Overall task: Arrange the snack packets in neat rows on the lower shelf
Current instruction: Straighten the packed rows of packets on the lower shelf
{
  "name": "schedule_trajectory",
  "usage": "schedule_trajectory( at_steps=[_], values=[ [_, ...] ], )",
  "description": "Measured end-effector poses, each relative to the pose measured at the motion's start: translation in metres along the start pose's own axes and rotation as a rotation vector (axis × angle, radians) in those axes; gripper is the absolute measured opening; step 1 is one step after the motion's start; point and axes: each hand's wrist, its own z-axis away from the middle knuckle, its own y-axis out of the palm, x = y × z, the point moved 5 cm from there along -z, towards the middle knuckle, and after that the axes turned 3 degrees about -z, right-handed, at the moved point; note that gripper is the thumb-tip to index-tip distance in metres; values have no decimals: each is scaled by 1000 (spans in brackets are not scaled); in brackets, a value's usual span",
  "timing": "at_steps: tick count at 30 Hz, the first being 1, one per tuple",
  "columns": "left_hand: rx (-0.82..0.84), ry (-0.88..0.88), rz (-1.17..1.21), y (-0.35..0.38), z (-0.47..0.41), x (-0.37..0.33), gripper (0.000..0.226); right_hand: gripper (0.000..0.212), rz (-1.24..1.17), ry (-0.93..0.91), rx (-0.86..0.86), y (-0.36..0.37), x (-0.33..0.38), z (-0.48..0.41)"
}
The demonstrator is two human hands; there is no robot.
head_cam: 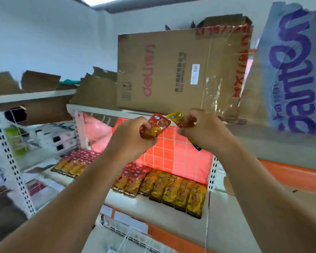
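My left hand (131, 136) grips a red snack packet (156, 127), raised in front of the orange grid back panel. My right hand (202, 132) pinches a yellow snack packet (177, 118) just to the right of the red one; a dark packet end (197, 146) pokes out below this hand. Below both hands, on the lower shelf (153, 205), lie rows of packets: red ones (130, 181) at the left of the group, yellow ones (179, 192) at the right. Another batch of red packets (75, 161) lies further left on the same shelf.
A large brown cardboard box (171, 70) stands on the shelf above, with a blue-and-white wrapped pack (295, 70) to its right. Torn cardboard (97, 90) sits to its left. A white perforated upright (13, 161) and packaged goods (49, 139) fill the left bay. Wire racks (131, 240) hang below.
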Motion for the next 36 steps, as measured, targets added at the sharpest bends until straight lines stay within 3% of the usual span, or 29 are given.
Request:
schedule_trajectory(
  at_steps=[5, 17, 30, 36],
  values=[
    [-35, -76, -31, -10, 12, 57, 27, 20, -25, -61, 45, 67, 19, -20],
    [-102, -265, -66, 42, 13, 183, 37, 28, -173, -13, 167, 209, -24, -57],
    [-95, -334, -32, 87, -15, 271, 35, 28, -259, 47, 234, 307, -62, -108],
    [-116, -312, -60, 97, -19, 295, 36, 30, -186, 74, 270, 331, -74, -114]
  ],
)
